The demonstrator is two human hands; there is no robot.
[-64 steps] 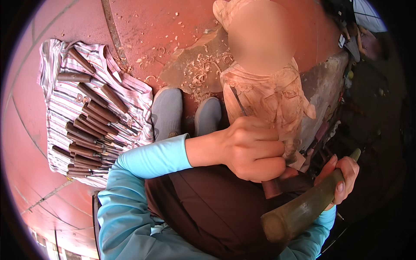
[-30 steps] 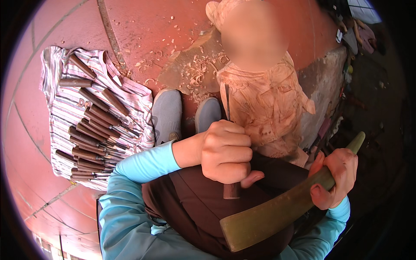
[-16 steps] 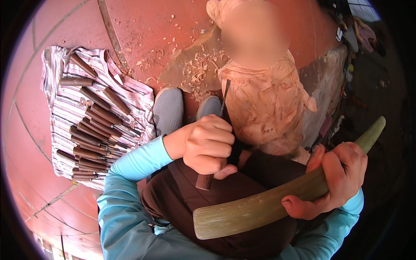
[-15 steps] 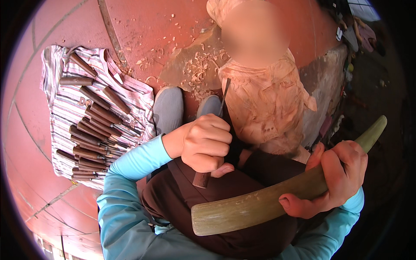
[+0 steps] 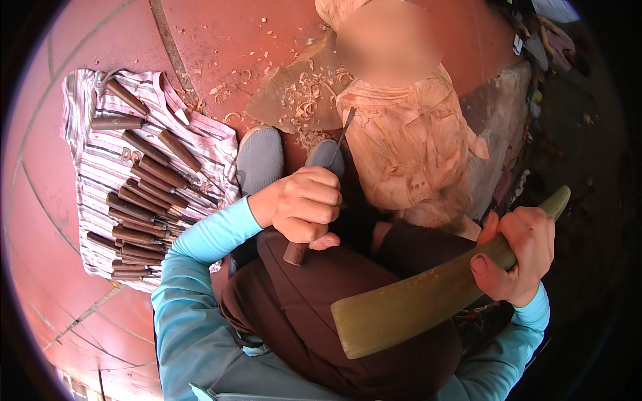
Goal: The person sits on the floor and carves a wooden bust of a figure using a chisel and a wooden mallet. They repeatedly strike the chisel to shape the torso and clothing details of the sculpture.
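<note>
The left hand (image 5: pixel 306 204) is curled tight around a chisel (image 5: pixel 295 253). The chisel's long line leans: its brown handle end pokes out low, over the dark trousers (image 5: pixel 294 301), and its thin blade points up and a bit right. The blade tip meets the left edge of the wooden carving (image 5: pixel 414 150) in this view, but I cannot tell if they touch. The carving is up and to the right of the left hand, which is the nearer hand to that edge.

The right hand (image 5: pixel 518 250) grips a green curved club (image 5: pixel 401 311). The club's wide end is over the lap, low and to the right of the chisel's handle end, and the two are apart. Its thin end sticks up past the right hand.

Off to the left, many brown-handled tools (image 5: pixel 160 174) lie on a striped shirt (image 5: pixel 87 174). Curly wood bits (image 5: pixel 307 97) are near the shoes (image 5: pixel 259 160).
</note>
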